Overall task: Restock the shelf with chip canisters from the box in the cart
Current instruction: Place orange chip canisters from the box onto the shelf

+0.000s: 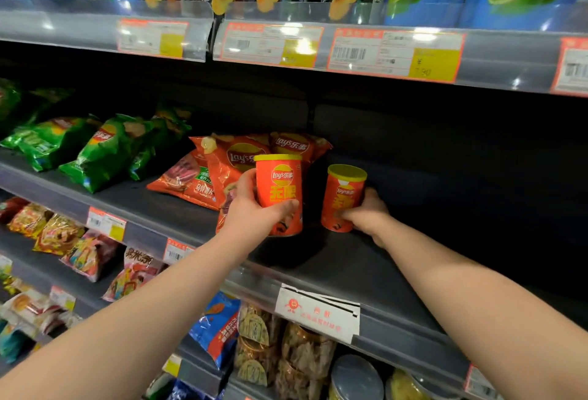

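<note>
On the far left, the green chip bags (105, 151) lie well apart from the work and are not at risk. The red chip bags (222, 170) are the nearer hazard: they slump just behind and beside the left canister (280, 196). If that canister is pushed back or leftward, it will likely ride up on a bag edge and stand crooked, or shove the bags out of line.

The left grip (251, 212) is wrapped around the lower half of that canister, thumb across the front and fingers behind. I cannot tell whether its base sits flat on the shelf (350, 266) or hangs just above it. Letting go before it is seated could tip it toward the front lip.

A narrow gap separates it from the right canister (343, 199), which looks set down and roughly upright. The right grip (369, 213) is curled around its lower right side. Closing the gap carelessly could knock one can into the other, and both are tall enough to topple.

On the right, the right forearm crosses the shelf edge, so pulling it back quickly could drag that canister forward. The box and cart are out of view.
</note>
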